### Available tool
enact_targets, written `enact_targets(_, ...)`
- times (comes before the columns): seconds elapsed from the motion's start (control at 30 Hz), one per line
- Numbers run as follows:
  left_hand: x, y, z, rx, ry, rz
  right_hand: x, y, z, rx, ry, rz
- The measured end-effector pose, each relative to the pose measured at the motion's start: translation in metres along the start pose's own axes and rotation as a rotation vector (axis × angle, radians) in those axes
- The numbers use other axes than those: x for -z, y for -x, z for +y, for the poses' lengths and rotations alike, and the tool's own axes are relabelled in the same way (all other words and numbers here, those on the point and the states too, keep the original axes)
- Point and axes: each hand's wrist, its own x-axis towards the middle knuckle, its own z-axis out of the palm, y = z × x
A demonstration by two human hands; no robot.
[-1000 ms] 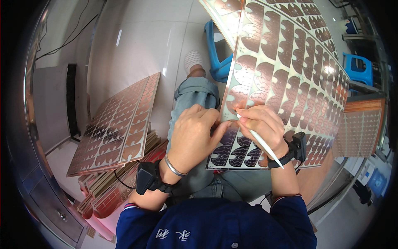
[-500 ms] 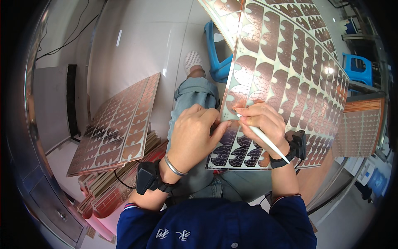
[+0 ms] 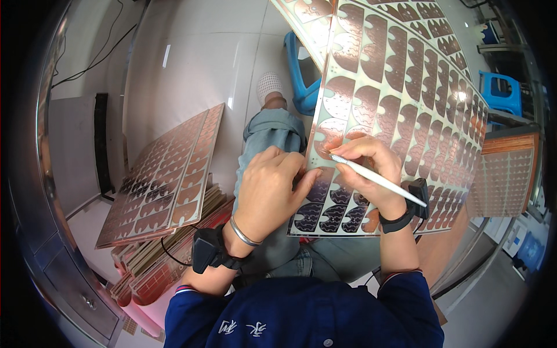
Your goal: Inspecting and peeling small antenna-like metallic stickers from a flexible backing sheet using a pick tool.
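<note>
In the head view, the right hand pinches one white tool, its tip near the left edge of one large panel. There the left hand curls; its grip I cannot tell. Two blue stools flank the panel.

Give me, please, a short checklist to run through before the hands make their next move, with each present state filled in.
1. White pen-like tool secure in the right hand: ok, gripped near its working end.
2. Tool tip over the patterned panel: ok, it points at the area near the left edge.
3. Tip touching the surface: cannot tell; too fine to judge.
4. Left hand clear of the tip: ok, the thumb is near but apart.
5. Left-hand grip on the panel: cannot tell; the thumb lies at the edge, but the other fingertips are hidden.
6. Leaning panel at left away from both hands: ok.
</note>
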Motion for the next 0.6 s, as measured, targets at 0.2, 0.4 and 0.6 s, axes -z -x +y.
enact_targets(0.2, 0.0, 0.0002, -0.0006, 0.009, 0.002, 0.0, 0.0026, -0.0097, -0.0028, 0.074, 0.075, -0.053)
enact_targets(0.4, -0.0002, 0.0002, -0.0005, 0.012, -0.004, 0.001, 0.0027, -0.0141, -0.0054, 0.163, 0.168, -0.069)
enact_targets(0.6, 0.0005, -0.0008, 0.0011, 0.008, -0.008, 0.0, 0.0026, -0.0156, -0.0073, 0.171, 0.183, -0.077)
